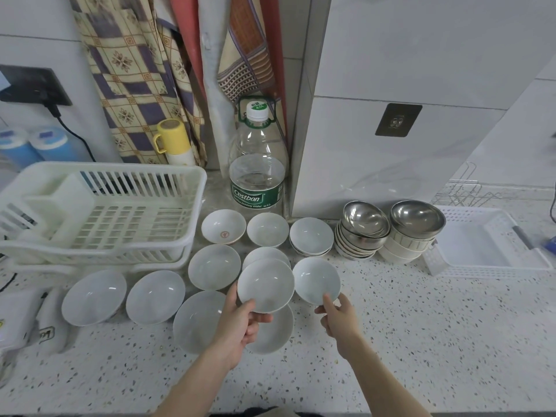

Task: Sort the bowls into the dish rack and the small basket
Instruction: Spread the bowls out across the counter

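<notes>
A speckled stone counter (421, 341) fills the lower frame, with a cream plastic dish rack (99, 212) at the left edge and a white slatted small basket (487, 242) at the right edge, both holding no bowls; between them, in the centre of the frame, white ceramic bowls (94, 296) lie spread across the counter, some single, some stacked; to their right, just beside the small basket, stand two leaning piles topped by steel bowls (365, 219); behind the spread, at centre frame, a large clear water bottle (257, 176) with a green label stands against the wall, a yellow cup (173, 135) to its left before a patterned cloth (135, 79); in the lower centre the person's left hand (240, 323) grips the near rim of one white bowl (266, 284) raised above the others, thumb on top and fingers curled beneath, while the right hand (338, 314) pinches the near rim of a second white bowl (316, 279) just beside it, at centre right
</notes>
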The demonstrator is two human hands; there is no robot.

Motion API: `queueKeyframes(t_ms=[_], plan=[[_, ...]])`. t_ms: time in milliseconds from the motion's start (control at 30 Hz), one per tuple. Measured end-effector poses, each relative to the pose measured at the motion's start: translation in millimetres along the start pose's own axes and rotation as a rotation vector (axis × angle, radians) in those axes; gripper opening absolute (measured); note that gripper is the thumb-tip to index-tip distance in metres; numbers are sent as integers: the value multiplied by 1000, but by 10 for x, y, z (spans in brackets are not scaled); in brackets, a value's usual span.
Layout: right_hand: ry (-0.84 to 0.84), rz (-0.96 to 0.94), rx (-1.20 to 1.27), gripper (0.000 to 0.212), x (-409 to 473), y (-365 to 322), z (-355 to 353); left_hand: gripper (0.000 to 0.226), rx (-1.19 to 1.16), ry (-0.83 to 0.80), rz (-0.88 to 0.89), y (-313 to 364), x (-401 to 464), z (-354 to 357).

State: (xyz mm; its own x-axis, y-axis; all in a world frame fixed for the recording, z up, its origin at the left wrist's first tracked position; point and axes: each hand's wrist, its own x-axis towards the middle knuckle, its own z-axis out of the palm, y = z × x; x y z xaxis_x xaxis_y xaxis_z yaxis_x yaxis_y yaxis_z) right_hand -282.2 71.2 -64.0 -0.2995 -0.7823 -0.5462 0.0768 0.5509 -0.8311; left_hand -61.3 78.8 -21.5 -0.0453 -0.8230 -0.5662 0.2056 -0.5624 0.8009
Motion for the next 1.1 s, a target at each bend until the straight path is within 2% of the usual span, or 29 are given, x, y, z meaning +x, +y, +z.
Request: queueKeyframes(t_ms=[133,233,367,533,600,733,800,1000,1100], plan=[[-48,37,18,32,-75,7,-5,51,31,-32,9,-23,-29,46],[-2,45,-11,30,-159,-11,-43,52,86,-59,8,-39,-43,80],[66,-95,-16,23,-348,-32,-193,53,159,-162,19,-63,-88,201],[-77,-224,36,21,-654,-98,-416,54,291,-283,-6,-192,-150,483],[-95,-257,-57,22,-707,-70,-479,54,329,-298,-17,-270,-169,558],[-29,-278,-308,29,-707,90,-583,52,407,-349,30,-372,-234,634],[-23,-252,-339,35,-694,174,-598,60,502,-349,95,-407,-261,665],[-28,-195,-383,37,-673,331,-607,111,898,-300,212,-482,-312,636],[-48,-173,-408,35,-656,349,-632,119,989,-303,248,-483,-285,632]])
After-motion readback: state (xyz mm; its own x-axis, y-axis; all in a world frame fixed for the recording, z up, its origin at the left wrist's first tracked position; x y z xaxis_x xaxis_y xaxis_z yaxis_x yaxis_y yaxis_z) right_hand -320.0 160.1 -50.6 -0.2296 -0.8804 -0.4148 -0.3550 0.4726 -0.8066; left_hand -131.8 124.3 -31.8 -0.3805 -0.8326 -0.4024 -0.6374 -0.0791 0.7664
